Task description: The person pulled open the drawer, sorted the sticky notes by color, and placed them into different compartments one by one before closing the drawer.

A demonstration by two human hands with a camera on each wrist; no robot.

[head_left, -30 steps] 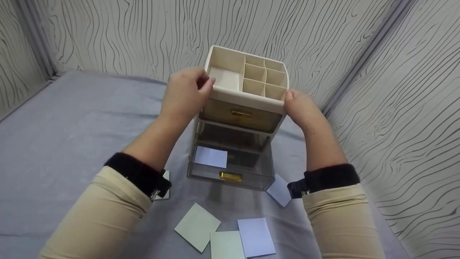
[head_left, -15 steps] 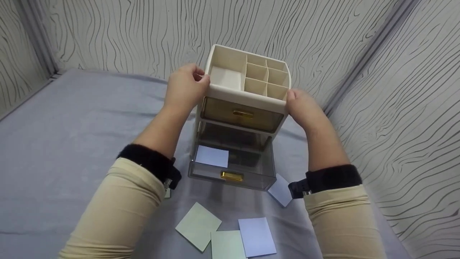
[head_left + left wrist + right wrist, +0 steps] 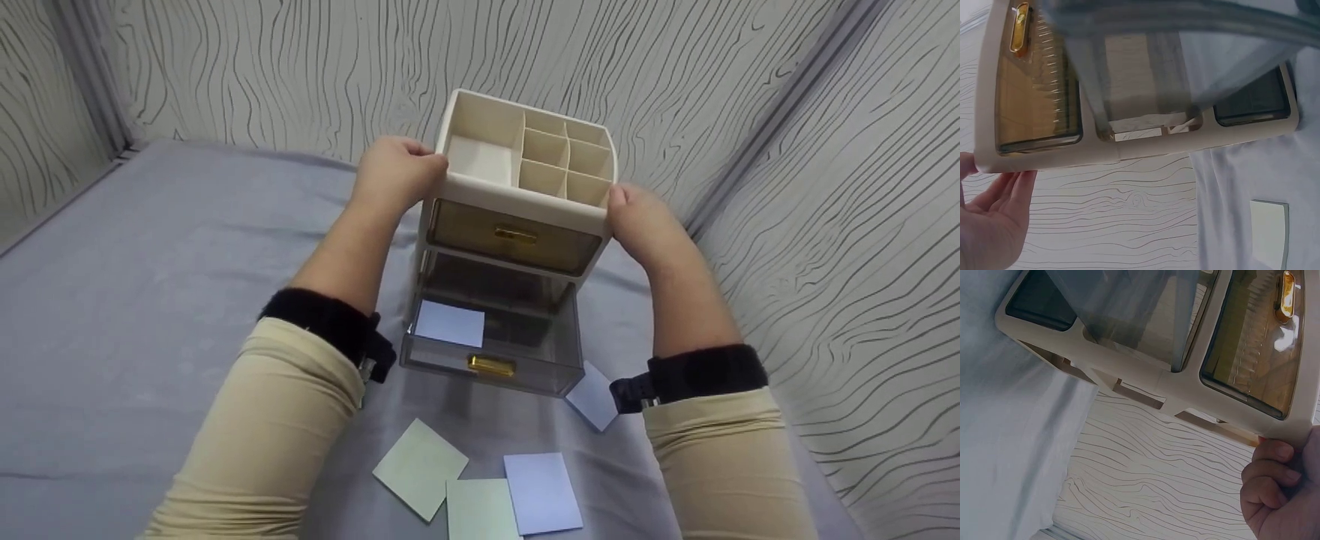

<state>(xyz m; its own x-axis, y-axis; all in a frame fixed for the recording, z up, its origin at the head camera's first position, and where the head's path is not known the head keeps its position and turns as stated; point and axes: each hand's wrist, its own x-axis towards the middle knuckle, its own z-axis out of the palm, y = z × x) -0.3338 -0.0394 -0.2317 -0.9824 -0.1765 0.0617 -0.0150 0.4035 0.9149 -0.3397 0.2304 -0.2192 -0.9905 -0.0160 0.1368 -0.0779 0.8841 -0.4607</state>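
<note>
Both hands clasp the top of the cream desk organizer [image 3: 517, 202], centre of the head frame on the grey cloth [image 3: 150, 262]: left hand [image 3: 397, 176] with fingers curled over the upper left rim, right hand [image 3: 637, 225] with fingers curled against the upper right corner. The bottom drawer [image 3: 491, 341] stands pulled out toward the lower centre with one pale blue sticky note [image 3: 450, 324] inside, and more notes [image 3: 480, 487] lie loose in front. Judgement: grip evenly on both sides and keep the unit level, or the open drawer may slide.
</note>
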